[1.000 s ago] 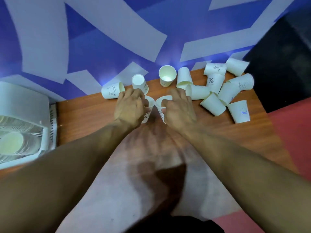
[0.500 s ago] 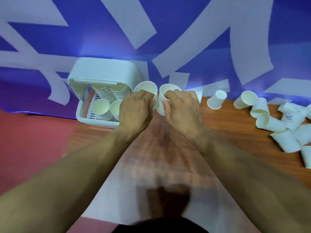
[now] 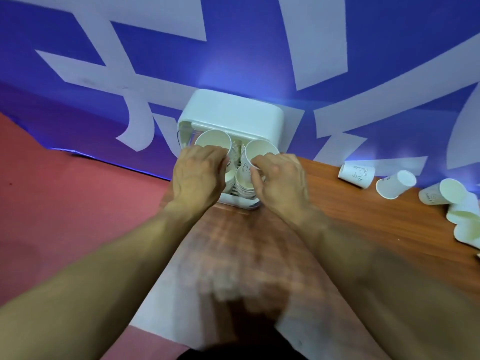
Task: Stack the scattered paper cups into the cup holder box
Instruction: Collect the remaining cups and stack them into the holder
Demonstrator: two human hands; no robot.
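The white cup holder box (image 3: pixel 231 114) stands at the left end of the wooden table (image 3: pixel 363 211), its front open toward me, with stacks of paper cups (image 3: pixel 244 181) inside. My left hand (image 3: pixel 197 175) grips one white paper cup (image 3: pixel 213 139) by its side, mouth toward me, at the box's left opening. My right hand (image 3: pixel 280 180) grips a second paper cup (image 3: pixel 259 150) just to the right of it. Both held cups hover over the stacks. Scattered cups (image 3: pixel 357 172) lie on their sides at the right.
Behind the table hangs a blue banner (image 3: pixel 259 48) with large white shapes. Red floor (image 3: pixel 65 203) lies to the left of the table's end. More fallen cups (image 3: pixel 465 219) crowd the right edge of the view.
Both hands carried their cups left from the pile to the box, which has come to the middle of the view. The scattered cups have slid to the far right.
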